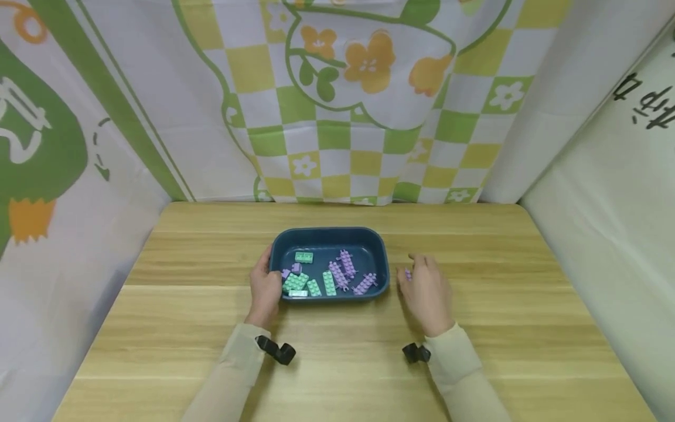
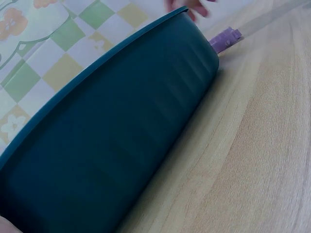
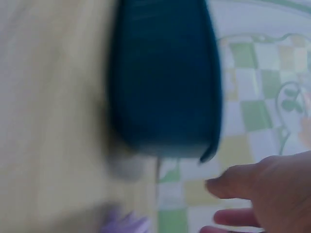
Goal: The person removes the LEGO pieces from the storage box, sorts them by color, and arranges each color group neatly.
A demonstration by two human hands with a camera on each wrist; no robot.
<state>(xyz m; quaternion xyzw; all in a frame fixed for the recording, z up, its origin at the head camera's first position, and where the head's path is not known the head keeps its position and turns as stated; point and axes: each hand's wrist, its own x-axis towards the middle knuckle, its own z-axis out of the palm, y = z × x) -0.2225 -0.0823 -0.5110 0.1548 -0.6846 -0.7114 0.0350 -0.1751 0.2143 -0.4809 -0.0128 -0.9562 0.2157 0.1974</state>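
Note:
My left hand (image 1: 265, 291) grips the left end of a dark blue plastic tray (image 1: 337, 234), with its thumb over the rim. Inside the tray lie several green toy bricks (image 1: 329, 283) toward the left and middle, and several purple bricks (image 1: 365, 284), mostly toward the right. To the right of the tray, my right hand (image 1: 427, 290) is over a purple brick (image 2: 225, 40) that lies on the table, mostly hidden by the hand in the head view. The right wrist view shows the right hand's thumb and fingers apart, off that brick (image 3: 125, 224).
The wooden table (image 1: 337, 363) reaches back to a checked, flower-patterned cloth (image 1: 358, 135). White cloth walls (image 1: 606, 193) stand at both sides. A small black camera (image 1: 285, 353) is strapped to each wrist.

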